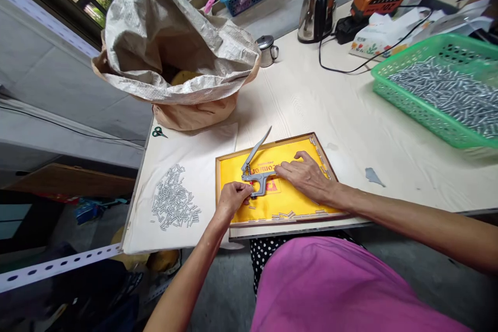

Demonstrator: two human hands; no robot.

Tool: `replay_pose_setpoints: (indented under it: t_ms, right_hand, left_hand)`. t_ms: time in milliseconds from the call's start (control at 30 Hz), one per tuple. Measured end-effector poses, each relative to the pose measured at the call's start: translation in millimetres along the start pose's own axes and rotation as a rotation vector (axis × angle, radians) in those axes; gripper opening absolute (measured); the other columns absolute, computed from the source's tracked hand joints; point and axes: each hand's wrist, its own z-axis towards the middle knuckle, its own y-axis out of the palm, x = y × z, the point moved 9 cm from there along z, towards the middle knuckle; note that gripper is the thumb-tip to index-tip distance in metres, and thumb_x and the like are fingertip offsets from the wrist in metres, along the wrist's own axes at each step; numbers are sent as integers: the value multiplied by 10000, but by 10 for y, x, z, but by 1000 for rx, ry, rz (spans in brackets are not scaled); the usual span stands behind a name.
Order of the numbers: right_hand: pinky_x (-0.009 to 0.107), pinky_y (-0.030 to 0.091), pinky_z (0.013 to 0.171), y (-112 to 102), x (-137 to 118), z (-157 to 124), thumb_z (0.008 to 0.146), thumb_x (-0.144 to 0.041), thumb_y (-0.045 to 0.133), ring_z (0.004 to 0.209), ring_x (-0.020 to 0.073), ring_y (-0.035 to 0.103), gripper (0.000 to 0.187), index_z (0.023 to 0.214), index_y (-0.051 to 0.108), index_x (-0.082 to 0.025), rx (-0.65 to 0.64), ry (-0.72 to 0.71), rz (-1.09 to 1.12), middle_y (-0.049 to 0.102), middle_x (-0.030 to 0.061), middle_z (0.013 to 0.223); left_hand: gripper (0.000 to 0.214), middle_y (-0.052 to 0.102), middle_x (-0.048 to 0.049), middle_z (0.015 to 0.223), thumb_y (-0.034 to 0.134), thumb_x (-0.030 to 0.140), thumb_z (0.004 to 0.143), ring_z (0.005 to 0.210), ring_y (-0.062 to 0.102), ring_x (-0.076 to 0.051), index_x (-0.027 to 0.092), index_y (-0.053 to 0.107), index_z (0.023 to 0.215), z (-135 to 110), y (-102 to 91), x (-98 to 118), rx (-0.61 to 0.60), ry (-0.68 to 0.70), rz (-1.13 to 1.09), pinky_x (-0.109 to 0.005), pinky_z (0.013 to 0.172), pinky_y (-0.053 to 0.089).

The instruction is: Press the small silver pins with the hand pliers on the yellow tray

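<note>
Grip, L hand: fingertips pressed together at mouth of grey lever press; can't tell what, if anything, is pinched. R hand lies over press's R end; whether closed, can't tell. Press sits L of centre in yellow-floored tray, at table's near edge. Prob. stiff metal, fairly heavy, smooth; best held by body, clear of raised lever. Hidden: R end, under fingers; printed lettering, part-covered.

Grey tool; pins — in tray
</note>
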Motion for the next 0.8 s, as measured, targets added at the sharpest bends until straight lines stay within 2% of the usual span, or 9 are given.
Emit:
replay_pose_setpoints:
  t_ms: [233, 500, 800]
  right_hand:
    - [387, 230, 870, 62, 15, -2, 984, -98, 358, 647, 137, 470, 254, 1054, 587, -185, -22, 27, 20, 669, 10, 852]
    - [385, 242, 860, 45, -9, -10, 991, -107, 359, 647, 133, 487, 244, 1048, 582, -191, -20, 33, 8, 677, 3, 855]
    - [385, 230, 850, 82, -1, -17, 988, -99, 359, 651, 139, 475, 262, 1037, 597, -198, -30, 43, -5, 669, -5, 840]
  left_hand:
    - [217, 586, 34, 486, 793, 249, 692, 435, 537, -79, 126, 648, 587, 0, 38, 50, -69, -34, 53, -191, 492, 464]
    - [269, 595, 21, 463, 837, 266, 690, 408, 567, -93, 122, 620, 626, -45, 105, -10, -145, -171, -22, -234, 502, 550]
    - [292, 618, 18, 498, 852, 293, 685, 424, 588, -88, 117, 619, 667, -80, 68, -71, -73, -128, -102, -216, 512, 555]
